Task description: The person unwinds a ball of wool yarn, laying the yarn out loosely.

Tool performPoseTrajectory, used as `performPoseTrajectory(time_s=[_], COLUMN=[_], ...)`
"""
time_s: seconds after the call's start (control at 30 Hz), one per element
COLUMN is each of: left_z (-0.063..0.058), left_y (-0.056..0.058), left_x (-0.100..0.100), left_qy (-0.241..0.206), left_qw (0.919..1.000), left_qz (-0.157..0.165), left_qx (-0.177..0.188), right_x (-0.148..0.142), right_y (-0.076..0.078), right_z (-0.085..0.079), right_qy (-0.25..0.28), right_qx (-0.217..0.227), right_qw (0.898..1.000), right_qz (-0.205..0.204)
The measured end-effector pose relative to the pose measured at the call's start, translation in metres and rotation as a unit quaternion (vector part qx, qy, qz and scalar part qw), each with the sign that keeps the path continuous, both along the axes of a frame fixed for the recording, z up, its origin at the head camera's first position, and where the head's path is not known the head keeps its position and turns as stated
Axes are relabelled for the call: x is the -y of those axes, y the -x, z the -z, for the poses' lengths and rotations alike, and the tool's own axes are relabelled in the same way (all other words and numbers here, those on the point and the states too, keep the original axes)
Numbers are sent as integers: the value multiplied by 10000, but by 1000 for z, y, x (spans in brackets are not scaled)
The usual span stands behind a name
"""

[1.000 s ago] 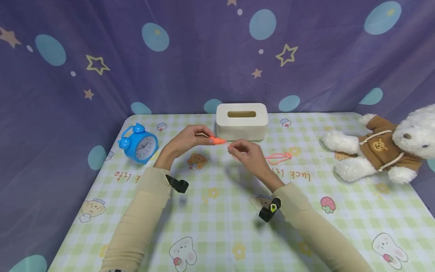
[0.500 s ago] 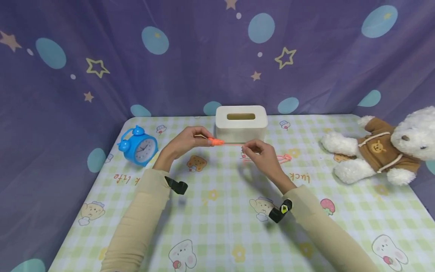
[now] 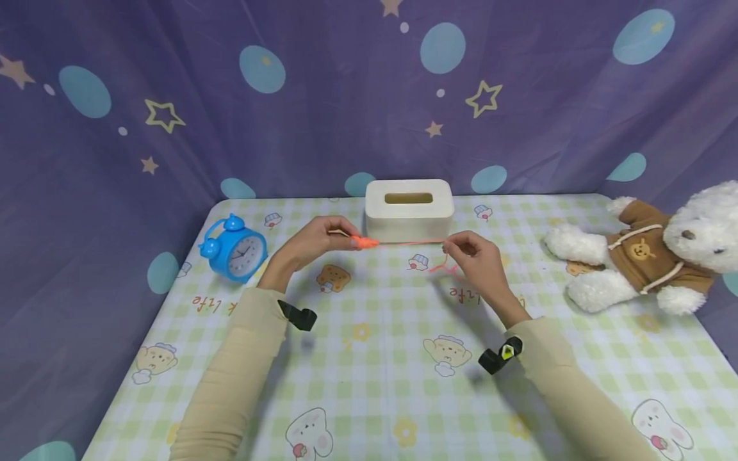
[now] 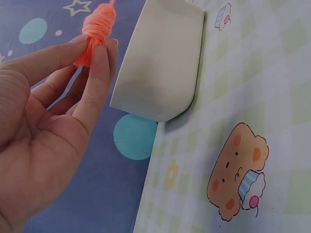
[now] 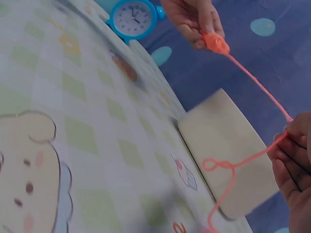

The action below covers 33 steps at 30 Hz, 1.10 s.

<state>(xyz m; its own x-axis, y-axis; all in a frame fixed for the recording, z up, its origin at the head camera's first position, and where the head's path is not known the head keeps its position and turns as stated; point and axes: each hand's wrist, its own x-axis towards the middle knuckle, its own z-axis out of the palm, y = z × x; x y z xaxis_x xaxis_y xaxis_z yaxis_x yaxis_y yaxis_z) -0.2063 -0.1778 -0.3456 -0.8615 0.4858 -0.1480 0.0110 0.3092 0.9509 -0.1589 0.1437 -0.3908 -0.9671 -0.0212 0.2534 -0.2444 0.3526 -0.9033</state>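
Observation:
A small wound bundle of orange yarn (image 4: 98, 26) is pinched between the thumb and fingers of my left hand (image 3: 320, 238), held up off the table. From its end a single orange strand (image 5: 260, 85) runs nearly straight to my right hand (image 3: 478, 259), whose thumb and fingertips pinch it. Beyond the right hand's fingers the loose tail (image 5: 233, 170) hangs down, with a small loop in it. In the head view the strand passes in front of the white tissue box (image 3: 409, 227).
A blue alarm clock (image 3: 237, 253) stands at the left of the table. On the right sits a white teddy bear (image 3: 651, 253) in a brown hoodie. A checked cloth (image 3: 369, 378) covers the table, and a purple starred curtain (image 3: 357, 96) hangs behind it.
My right hand has moved to the right, away from the left hand, and the strand between them has grown longer. The tail has drawn in leftward. The left hand has stayed nearly still.

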Motion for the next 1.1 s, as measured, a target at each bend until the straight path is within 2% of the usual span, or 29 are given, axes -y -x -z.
performPoseTrajectory(time_s=[0.1, 0.23, 0.43, 0.67, 0.77, 0.93, 1.1], left_z=[0, 0, -1, -3, -3, -4, -4], left_y=[0, -1, -1, -2, -2, -2, -2], left_x=[0, 1, 2, 2, 2, 1, 1], left_qy=[0, 7, 9, 87, 97, 74, 13], left_qw=[10000, 10000, 10000, 9999, 9999, 9999, 9999], left_qz=[-9, 5, 41, -12, -6, -12, -38], left_qx=[30, 85, 66, 141, 140, 124, 98], right_x=[-6, -9, -28, -60, -69, -77, -78], right_y=[-4, -15, -14, -3, -3, -6, -16], right_z=[-6, -25, -21, 4, 8, 4, -13], right_qy=[77, 64, -41, -154, -238, -350, -311], right_qx=[68, 118, 155, 184, 149, 314, 286], right_qw=[9999, 9996, 9989, 9976, 9969, 9947, 9928], right_qz=[123, 258, 436, 646, 735, 910, 1120])
